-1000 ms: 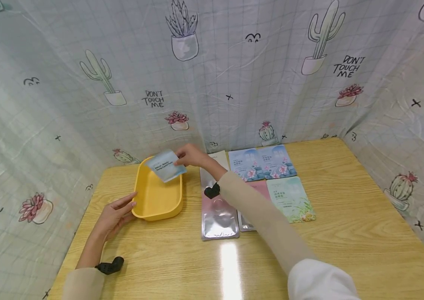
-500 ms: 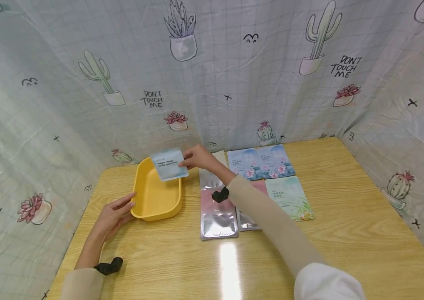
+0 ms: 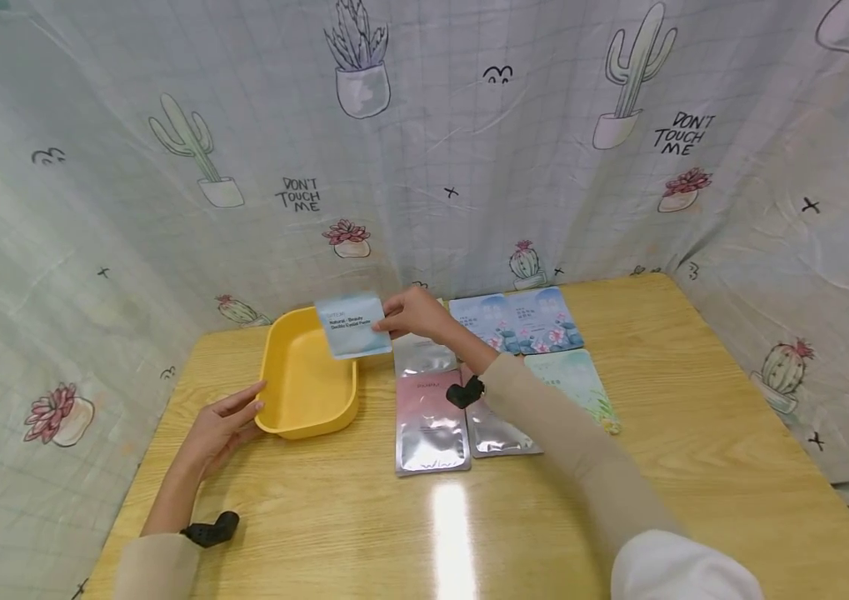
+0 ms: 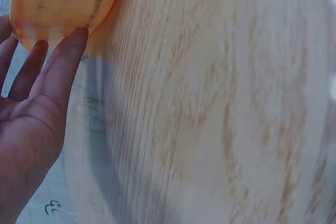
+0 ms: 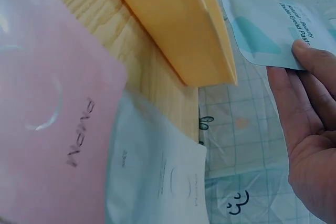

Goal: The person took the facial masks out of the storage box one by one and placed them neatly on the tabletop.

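My right hand (image 3: 420, 315) pinches the right edge of a pale blue packet of double eyelid paste (image 3: 352, 323) between thumb and fingers. The packet is held up, its printed face showing, and overlaps the far right rim of the yellow tray (image 3: 307, 432) in the head view. From the right wrist, the packet (image 5: 257, 35) appears beyond the tray's wall (image 5: 168, 24), the thumb lying on its print. My left hand (image 3: 217, 429) touches the tray's left side near its front corner; in the left wrist view its extended fingertips (image 4: 79, 35) rest against the outer wall.
Right of the tray lie pink and silver face mask packets (image 3: 431, 421), partly under my right arm. Behind them are two blue flowered packets (image 3: 544, 319), with a green one (image 3: 570, 375) in front. A cactus-print curtain (image 3: 424, 167) hangs at the wooden table's back edge.
My right hand has drawn the packet to the right, from over the tray to its far right rim, and levelled it out. The left hand stays at the tray.
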Demonstrator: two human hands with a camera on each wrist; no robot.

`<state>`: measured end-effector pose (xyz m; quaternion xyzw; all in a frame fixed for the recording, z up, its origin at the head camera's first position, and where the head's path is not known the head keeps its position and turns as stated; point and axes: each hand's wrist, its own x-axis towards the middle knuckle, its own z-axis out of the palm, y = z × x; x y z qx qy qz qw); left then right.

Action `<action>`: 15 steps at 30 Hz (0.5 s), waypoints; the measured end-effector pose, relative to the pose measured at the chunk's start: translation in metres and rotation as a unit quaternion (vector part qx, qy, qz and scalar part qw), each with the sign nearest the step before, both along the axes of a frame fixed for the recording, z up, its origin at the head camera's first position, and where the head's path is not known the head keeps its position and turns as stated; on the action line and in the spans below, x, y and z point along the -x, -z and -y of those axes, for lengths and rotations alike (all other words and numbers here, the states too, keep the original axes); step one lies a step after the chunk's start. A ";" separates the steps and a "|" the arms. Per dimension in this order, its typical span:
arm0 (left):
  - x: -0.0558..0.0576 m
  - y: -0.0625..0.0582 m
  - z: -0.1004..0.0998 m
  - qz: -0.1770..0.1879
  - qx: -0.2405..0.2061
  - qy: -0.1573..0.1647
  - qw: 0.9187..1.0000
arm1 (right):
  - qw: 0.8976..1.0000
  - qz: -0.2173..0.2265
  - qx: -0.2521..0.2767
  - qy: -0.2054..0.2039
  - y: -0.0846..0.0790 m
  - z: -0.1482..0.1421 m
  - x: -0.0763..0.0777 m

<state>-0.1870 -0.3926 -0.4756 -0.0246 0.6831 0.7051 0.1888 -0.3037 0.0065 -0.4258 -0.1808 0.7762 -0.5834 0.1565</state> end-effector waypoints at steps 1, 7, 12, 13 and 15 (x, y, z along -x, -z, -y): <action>0.000 0.000 0.001 0.001 0.000 0.001 1.000 | 1.000 -0.003 0.002 0.003 0.001 -0.003 -0.002; 0.001 0.000 0.002 0.005 0.003 0.005 1.000 | 0.999 0.016 0.022 0.021 0.007 -0.021 -0.014; 0.001 0.000 0.001 0.011 -0.002 0.005 1.000 | 0.998 0.036 0.012 0.040 0.010 -0.039 -0.026; 0.001 0.000 0.001 0.012 -0.004 0.008 1.000 | 0.998 0.042 0.011 0.043 0.009 -0.043 -0.028; 0.001 -0.002 0.001 0.013 -0.006 0.007 1.000 | 0.998 0.047 0.005 0.050 0.009 -0.049 -0.033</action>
